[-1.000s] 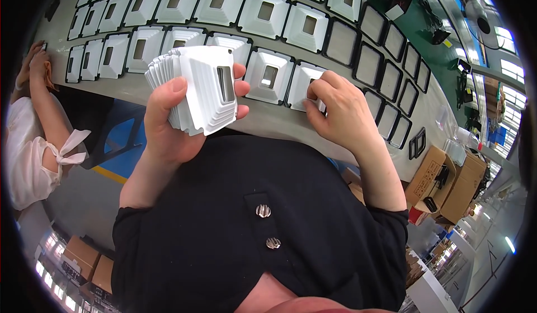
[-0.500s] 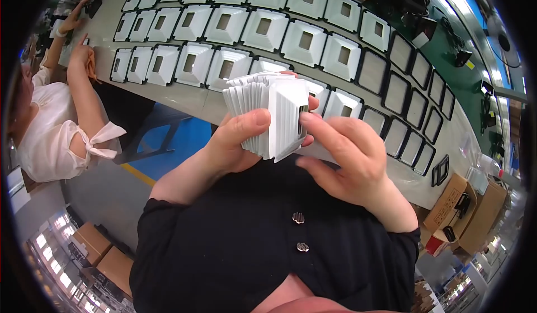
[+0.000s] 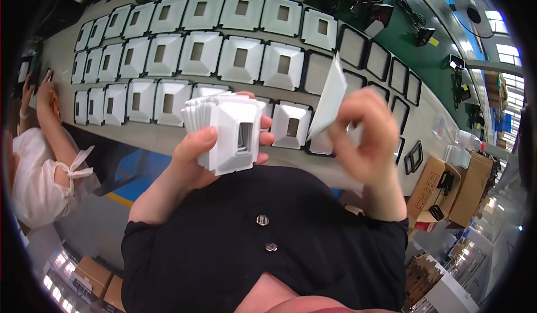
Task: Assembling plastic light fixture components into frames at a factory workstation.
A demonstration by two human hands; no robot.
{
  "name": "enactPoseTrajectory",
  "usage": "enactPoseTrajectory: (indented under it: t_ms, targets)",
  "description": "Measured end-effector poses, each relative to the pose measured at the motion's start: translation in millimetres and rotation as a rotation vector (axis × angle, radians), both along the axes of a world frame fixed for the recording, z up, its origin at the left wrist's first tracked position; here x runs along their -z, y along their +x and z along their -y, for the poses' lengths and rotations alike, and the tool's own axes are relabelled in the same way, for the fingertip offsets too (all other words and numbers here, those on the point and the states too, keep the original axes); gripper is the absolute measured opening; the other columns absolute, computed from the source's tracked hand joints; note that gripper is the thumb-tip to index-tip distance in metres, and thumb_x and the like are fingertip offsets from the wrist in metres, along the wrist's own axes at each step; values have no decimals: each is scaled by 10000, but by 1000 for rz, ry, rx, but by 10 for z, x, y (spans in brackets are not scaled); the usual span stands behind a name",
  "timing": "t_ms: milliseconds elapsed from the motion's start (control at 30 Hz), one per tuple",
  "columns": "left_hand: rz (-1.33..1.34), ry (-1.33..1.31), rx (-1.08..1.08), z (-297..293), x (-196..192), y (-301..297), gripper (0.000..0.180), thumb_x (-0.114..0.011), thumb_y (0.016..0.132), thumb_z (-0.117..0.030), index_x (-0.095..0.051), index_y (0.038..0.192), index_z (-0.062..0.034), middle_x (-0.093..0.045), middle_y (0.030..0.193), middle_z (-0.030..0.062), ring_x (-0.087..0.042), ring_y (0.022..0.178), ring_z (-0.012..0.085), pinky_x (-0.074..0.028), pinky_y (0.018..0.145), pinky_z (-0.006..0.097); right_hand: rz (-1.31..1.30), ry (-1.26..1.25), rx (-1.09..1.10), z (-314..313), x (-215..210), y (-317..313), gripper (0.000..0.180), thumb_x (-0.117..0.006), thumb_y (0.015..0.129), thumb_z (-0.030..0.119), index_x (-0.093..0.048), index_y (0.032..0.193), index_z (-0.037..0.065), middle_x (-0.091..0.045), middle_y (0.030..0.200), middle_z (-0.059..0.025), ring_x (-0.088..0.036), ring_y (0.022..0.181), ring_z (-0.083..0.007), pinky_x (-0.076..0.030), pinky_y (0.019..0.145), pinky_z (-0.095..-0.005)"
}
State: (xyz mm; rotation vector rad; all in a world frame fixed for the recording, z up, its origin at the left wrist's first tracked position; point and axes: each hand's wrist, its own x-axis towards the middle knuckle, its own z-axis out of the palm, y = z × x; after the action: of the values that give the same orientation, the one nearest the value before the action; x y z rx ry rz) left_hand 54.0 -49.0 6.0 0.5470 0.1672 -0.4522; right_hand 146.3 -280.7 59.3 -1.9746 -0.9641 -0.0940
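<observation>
My left hand [image 3: 197,157] grips a stack of white square funnel-shaped plastic pieces [image 3: 229,129], held on edge at chest height. My right hand [image 3: 366,137], blurred by motion, pinches a single white piece [image 3: 330,96] lifted off to the right of the stack, above the bench. On the long bench [image 3: 168,139] lie three rows of the same white pieces [image 3: 240,58], each seated in a frame. At the right end of the rows stand several black square frames [image 3: 379,60] with nothing in them.
Another person in a white sleeve [image 3: 39,173] works at the bench's left end, hands on the rows. Brown cardboard boxes [image 3: 447,190] sit at the right, more boxes [image 3: 95,282] on the floor lower left. Cables and black parts lie on the green surface [image 3: 425,33] beyond.
My right hand has drawn one white piece from the stack and swung it right, toward the bench. The left hand still holds the stack, now slightly lower left.
</observation>
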Motion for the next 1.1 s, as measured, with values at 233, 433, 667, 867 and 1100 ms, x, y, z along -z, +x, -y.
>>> enactPoseTrajectory:
  t_ms: [233, 433, 667, 867, 1100]
  targets:
    - [-102, 11, 42, -49, 57, 189, 929, -787, 662, -359, -278, 1384, -69, -507, 1206, 220, -565, 1096, 342, -516, 888, 487, -111, -529, 304, 711, 240, 910, 89, -588, 772, 62, -529, 781, -4, -475, 723, -56, -442, 596, -126, -376, 529, -248]
    - [-134, 28, 37, -76, 100, 268, 929, -775, 643, -303, -265, 1385, -72, -506, 1193, 221, -563, 1104, 341, -507, 912, 483, -94, -632, 221, 616, 410, 1182, 105, -587, 761, 92, -533, 766, 2, -495, 728, -75, -477, 630, -175, -398, 560, -285]
    - [-174, 58, 28, -98, 131, 334, 975, -802, 598, -305, -268, 1379, -67, -506, 1179, 233, -569, 1097, 351, -516, 904, 484, -165, -679, 216, 556, 440, 1265, 105, -562, 753, 100, -555, 769, -3, -551, 743, -112, -556, 722, -270, -458, 675, -356]
    - [-183, 63, 24, -105, 152, 361, 988, -810, 587, -295, -264, 1378, -66, -510, 1169, 234, -572, 1092, 356, -516, 904, 491, -163, -696, 224, 551, 467, 1288, 95, -567, 748, 87, -557, 771, -4, -547, 736, -112, -555, 712, -269, -459, 672, -354]
    - [-198, 67, 18, -106, 168, 365, 996, -805, 575, -291, -261, 1377, -58, -509, 1172, 239, -574, 1092, 360, -514, 907, 493, -155, -692, 224, 567, 484, 1260, 151, -628, 753, 120, -556, 833, 13, -540, 724, -106, -548, 680, -257, -454, 647, -359]
